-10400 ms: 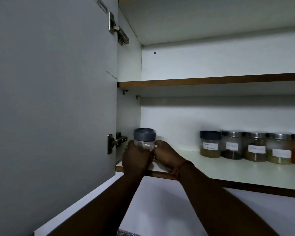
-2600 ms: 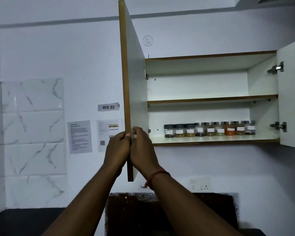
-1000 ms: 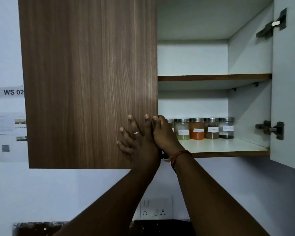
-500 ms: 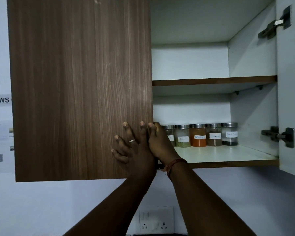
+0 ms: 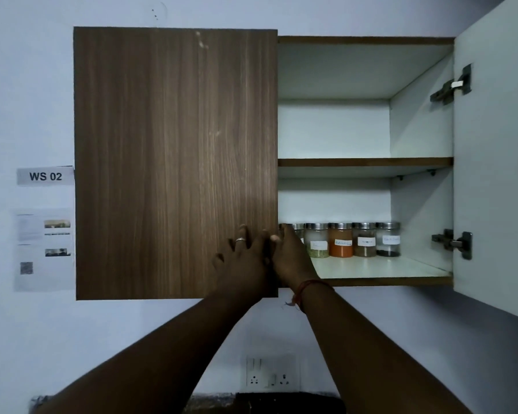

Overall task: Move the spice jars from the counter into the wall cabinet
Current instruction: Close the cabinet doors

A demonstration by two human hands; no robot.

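Up on the wall cabinet (image 5: 365, 162), the left hand (image 5: 243, 264) was spread flat, fingers straight, pressing the wood-grain left door (image 5: 175, 162) near its 5 o'clock corner. Just beside it the right hand (image 5: 290, 258) had its fingers hooked round that door's free edge. Spice jars (image 5: 341, 243) sat in a row on the lower shelf (image 5: 380, 268), at 3 o'clock from the hands. Right door (image 5: 497, 174) hung wide open.

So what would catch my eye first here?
Probably the big wood-grain cabinet door, swung shut on the left, with the left hand flat on it and the right hand at its edge. Next, the row of labelled spice jars on the lower shelf, the orange one standing out.
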